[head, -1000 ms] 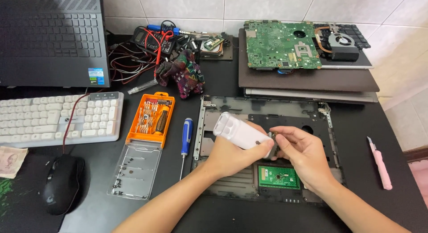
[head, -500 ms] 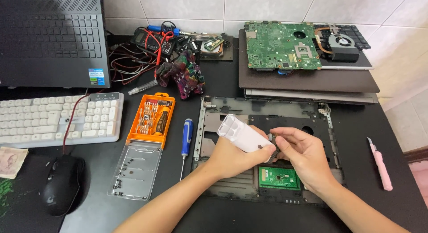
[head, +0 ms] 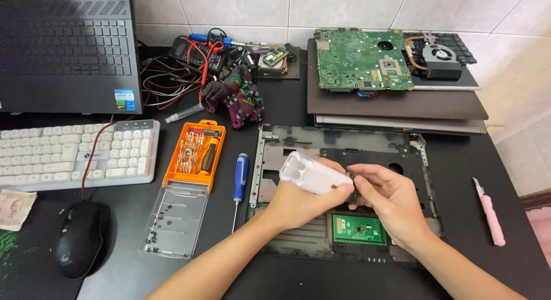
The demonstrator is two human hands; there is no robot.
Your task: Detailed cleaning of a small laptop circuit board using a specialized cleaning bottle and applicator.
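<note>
My left hand [head: 301,203] grips a white oblong plastic tool [head: 313,173], its far end tilted up to the left. My right hand [head: 389,199] pinches a small dark part [head: 354,191] against the tool's near tip. Both hands hover over an opened laptop base shell [head: 344,145] lying on the black table. A green touchpad board [head: 360,229] shows in the shell just below my hands.
An orange screwdriver bit set [head: 195,153] with its clear lid [head: 172,222] and a blue screwdriver [head: 241,176] lie to the left. White keyboard [head: 74,153], black mouse [head: 80,237], dark laptop [head: 66,53]. Green motherboard [head: 361,59] on stacked laptop parts behind. Pink tool [head: 489,211] at right.
The white tool has tipped slightly and shifted a little toward me with my left hand. My right hand stays at its tip.
</note>
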